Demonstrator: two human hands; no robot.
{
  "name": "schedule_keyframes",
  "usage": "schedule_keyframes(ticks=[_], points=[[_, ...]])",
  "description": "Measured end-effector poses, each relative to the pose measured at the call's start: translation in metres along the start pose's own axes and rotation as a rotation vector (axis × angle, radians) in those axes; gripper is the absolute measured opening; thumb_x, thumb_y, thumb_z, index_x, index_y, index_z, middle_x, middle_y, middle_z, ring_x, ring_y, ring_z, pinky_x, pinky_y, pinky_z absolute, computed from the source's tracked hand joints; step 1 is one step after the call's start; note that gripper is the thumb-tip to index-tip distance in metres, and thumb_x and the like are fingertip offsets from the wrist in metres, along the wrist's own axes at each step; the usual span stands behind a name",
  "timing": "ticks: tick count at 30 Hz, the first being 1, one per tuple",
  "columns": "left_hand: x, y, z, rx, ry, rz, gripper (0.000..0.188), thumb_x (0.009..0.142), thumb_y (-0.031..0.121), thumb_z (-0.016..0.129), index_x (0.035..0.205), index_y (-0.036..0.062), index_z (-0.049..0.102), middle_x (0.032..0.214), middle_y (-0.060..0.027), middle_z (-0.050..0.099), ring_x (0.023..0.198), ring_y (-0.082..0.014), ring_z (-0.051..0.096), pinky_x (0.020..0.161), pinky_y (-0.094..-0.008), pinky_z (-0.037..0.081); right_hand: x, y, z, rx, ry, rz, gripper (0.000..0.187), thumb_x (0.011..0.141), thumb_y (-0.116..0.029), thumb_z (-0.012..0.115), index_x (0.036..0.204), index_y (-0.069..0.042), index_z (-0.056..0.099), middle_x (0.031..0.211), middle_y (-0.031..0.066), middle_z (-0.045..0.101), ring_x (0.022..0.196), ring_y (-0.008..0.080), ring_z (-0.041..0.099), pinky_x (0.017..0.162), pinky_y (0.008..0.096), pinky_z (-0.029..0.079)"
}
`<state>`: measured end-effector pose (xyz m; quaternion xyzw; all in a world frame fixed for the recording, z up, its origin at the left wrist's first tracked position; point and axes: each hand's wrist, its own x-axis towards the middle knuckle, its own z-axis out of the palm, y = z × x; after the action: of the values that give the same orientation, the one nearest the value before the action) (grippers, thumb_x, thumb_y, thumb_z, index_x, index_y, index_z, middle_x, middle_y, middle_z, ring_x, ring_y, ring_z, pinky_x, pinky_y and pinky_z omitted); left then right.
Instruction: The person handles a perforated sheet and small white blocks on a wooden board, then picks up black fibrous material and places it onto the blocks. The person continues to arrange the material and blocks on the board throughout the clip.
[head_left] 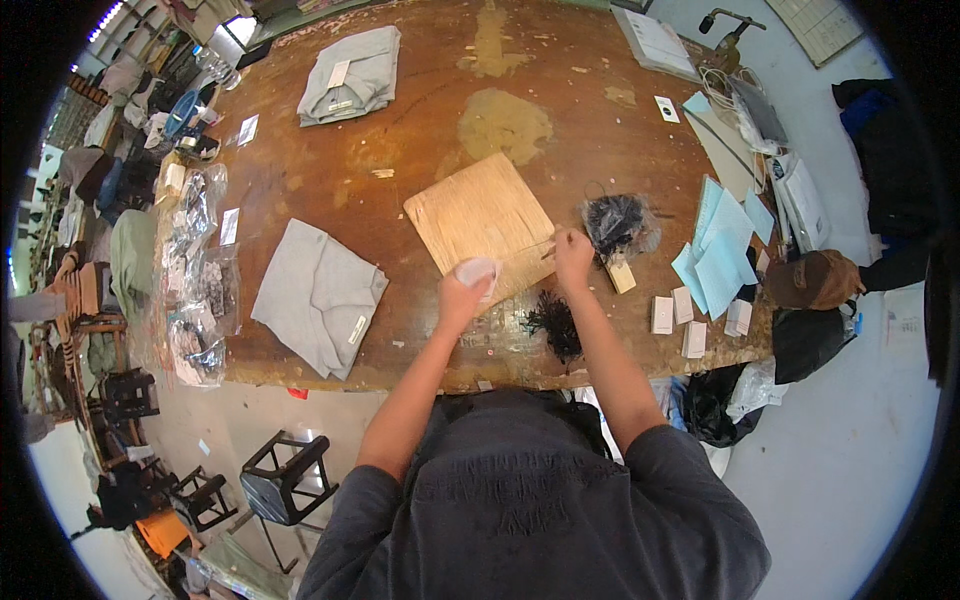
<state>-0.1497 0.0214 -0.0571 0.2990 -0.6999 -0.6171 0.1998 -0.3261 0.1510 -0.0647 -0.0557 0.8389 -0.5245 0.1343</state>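
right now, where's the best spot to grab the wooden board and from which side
Probably its upper-left edge, coming from the far left: the wooden board seems to lie flat, and that straight edge is unobstructed. The left hand, holding something pale, is at its near corner, and the right hand is at its right corner.

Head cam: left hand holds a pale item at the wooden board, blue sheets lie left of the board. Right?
One slip: the blue sheets lie right of the wooden board, per the head view. The left hand does hold a pale item there.
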Motion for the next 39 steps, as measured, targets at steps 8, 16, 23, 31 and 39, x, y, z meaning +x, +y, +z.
schedule_keyframes(ticks=[8,16,23,31,39], points=[[0.022,-0.049,-0.009,0.177,0.225,-0.279,0.04,0.077,0.023,0.076,0.104,-0.0036,0.064,0.096,-0.0158,0.069,0.089,-0.0246,0.067,0.077,-0.0336,0.051,0.005,0.027,0.03,-0.657,-0.087,-0.395,0.029,0.076,-0.018,0.066,0.103,-0.008,0.062,0.102,0.0209,0.057,0.095,0.039,0.055,0.082,0.0481,0.045],[-0.036,-0.071,-0.089,0.326,0.033,-0.248,0.039,0.078,0.022,0.074,0.105,-0.0033,0.063,0.095,-0.0154,0.069,0.086,-0.0242,0.067,0.078,-0.0338,0.051,-0.089,0.037,0.011,-0.442,-0.33,-0.3,0.029,0.079,-0.018,0.068,0.103,-0.004,0.062,0.1,0.0202,0.056,0.093,0.0397,0.056,0.081,0.0453,0.048],[-0.05,-0.063,-0.094,0.389,0.065,-0.229,0.033,0.078,0.02,0.071,0.1,-0.0036,0.067,0.09,-0.0199,0.069,0.086,-0.0304,0.068,0.076,-0.0368,0.052,-0.131,0.079,-0.054,-0.575,-0.095,-0.248,0.015,0.084,-0.012,0.065,0.092,0.0,0.06,0.088,0.0178,0.056,0.087,0.0394,0.057,0.076,0.0441,0.047],[-0.043,-0.064,-0.095,0.449,0.021,-0.233,0.034,0.077,0.021,0.071,0.098,-0.0048,0.067,0.087,-0.0224,0.068,0.085,-0.0347,0.068,0.075,-0.04,0.052,-0.06,0.095,-0.047,-0.513,0.098,-0.372,0.009,0.083,-0.005,0.063,0.087,0.002,0.06,0.088,0.0208,0.057,0.083,0.0397,0.056,0.072,0.044,0.045],[-0.054,-0.068,-0.093,0.396,0.066,-0.156,0.032,0.078,0.019,0.07,0.101,-0.0019,0.067,0.094,-0.0214,0.068,0.089,-0.0344,0.066,0.078,-0.0392,0.051,-0.076,0.063,-0.037,-0.637,-0.092,-0.515,0.041,0.078,-0.023,0.073,0.112,-0.003,0.06,0.105,0.0187,0.056,0.095,0.037,0.056,0.083,0.0421,0.046]])
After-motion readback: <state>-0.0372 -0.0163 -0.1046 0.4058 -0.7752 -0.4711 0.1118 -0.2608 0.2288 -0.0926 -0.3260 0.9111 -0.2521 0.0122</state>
